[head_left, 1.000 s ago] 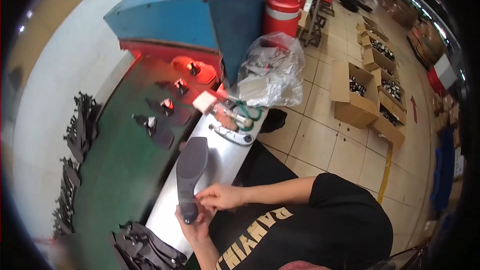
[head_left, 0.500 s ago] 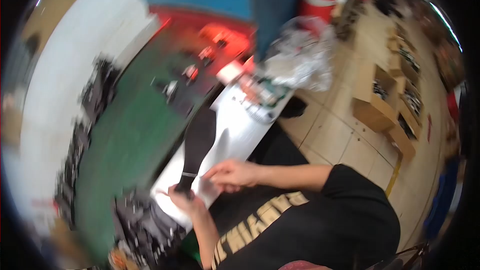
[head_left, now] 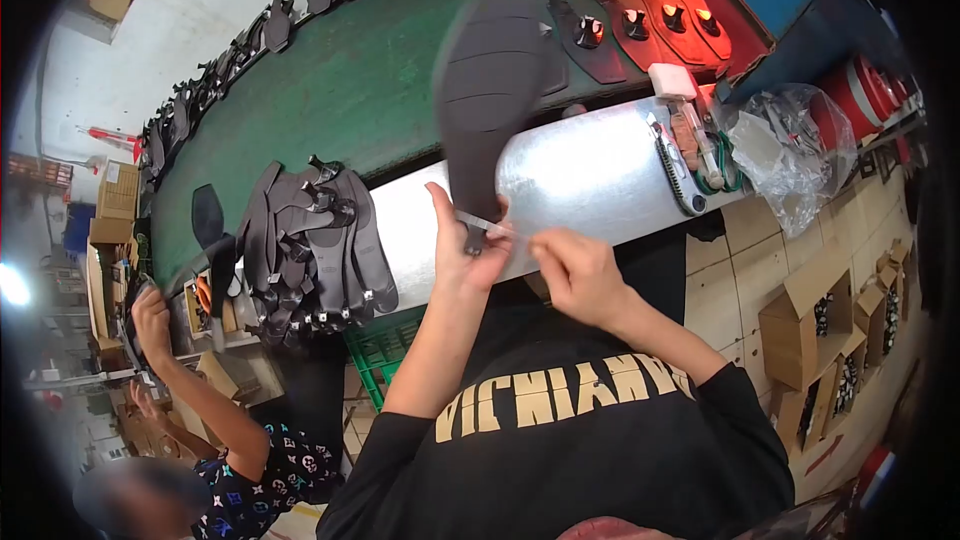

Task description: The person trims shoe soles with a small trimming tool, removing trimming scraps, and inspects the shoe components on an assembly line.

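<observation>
A dark shoe sole (head_left: 490, 70) stands raised over the metal ledge, its broad forepart pointing away from me. My left hand (head_left: 465, 255) holds it by the narrow heel end, thumb stretched out to the side and fingers behind it. Across that heel end runs a thin whitish strip (head_left: 482, 224). My right hand (head_left: 578, 275) is closed in a pinch at the strip's right end, just right of the sole. To the left, a heap of dark soles with small shiny fittings (head_left: 330, 240) lies on the ledge.
Beyond the metal ledge (head_left: 590, 170) runs a green belt (head_left: 380, 90) carrying several soles, some under red light. A utility knife (head_left: 675, 170), white block (head_left: 672, 80) and plastic bag (head_left: 790, 140) are at right. A co-worker's hand (head_left: 150, 320) holds a dark piece at left.
My view has swung round and steadied, bringing the co-worker into sight. The sole is held higher off the ledge. My right hand, earlier pointing near the heel end, now pinches the strip.
</observation>
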